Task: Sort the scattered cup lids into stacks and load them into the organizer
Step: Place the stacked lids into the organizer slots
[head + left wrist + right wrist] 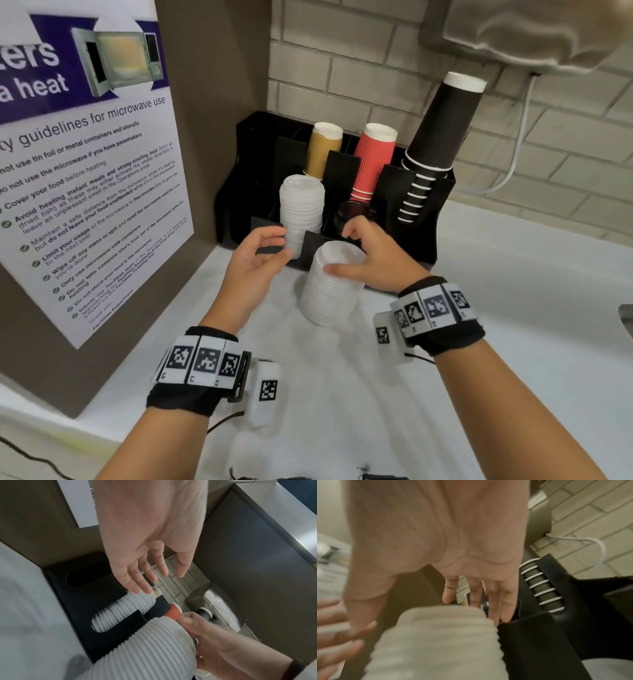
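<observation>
Second lid stack steadied on the table, ahead of loading.

Nearest, a tall stack of white lids stands tilted on the white table, apparently held upright by the right hand, its grip lying loosely over the top, thumb against the side. The left hand is kept with its grip apart, clamped on nothing, beside a second white lid stack already seated in a front slot of the black organizer. Behind, cups fill the rear slots.

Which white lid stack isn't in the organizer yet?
The white lid stack on the counter, under the right hand. The other stack already sits in the black organizer.
</observation>
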Tool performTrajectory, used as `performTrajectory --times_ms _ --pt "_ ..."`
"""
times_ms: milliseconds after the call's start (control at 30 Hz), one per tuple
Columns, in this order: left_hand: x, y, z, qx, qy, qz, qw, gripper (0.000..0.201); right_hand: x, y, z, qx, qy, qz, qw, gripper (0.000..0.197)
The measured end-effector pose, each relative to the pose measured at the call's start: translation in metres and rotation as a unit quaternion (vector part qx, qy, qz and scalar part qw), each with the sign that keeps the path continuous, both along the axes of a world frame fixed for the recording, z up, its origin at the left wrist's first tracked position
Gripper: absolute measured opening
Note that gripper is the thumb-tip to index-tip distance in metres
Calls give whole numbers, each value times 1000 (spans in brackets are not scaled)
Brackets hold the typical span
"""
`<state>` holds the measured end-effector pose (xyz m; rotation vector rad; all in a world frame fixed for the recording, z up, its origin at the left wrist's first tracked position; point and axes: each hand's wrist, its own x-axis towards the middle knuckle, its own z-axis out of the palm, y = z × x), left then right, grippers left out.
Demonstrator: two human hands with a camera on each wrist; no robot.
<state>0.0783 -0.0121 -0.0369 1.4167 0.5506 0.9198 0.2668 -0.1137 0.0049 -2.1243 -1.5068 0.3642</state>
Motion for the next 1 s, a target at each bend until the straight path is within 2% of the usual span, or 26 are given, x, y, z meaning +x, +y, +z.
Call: performTrajectory --times_ms 167,400,533,600,667,767,867,1000 --pt "-1 -1 -2 -1 -5 1 1000 27 -8 9 -15 -12 -15 -17 1000 68" --pt "-3 2 -5 2 3 7 1000 27 -7 12 -19 1 -19 -24 1000 68" --pt "-3 2 -7 17 16 -1 1000 30 -9 9 -10 53 -5 -33 998 64" --pt "-2 -1 -7 23 27 -20 999 41 -13 6 -1 102 22 -26 994 63" --pt "2 -6 -5 23 30 -65 997 67 -22 4 7 137 70 -2 988 61" --pt "10 -14 -2 11 15 -124 992 105 -37 2 16 127 174 30 976 59" --pt "13 -16 1 -3 -12 -129 992 109 -43 -2 24 103 216 51 970 56" --pt "9 -14 4 5 -9 -139 990 105 -37 -10 34 68 187 76 977 65"
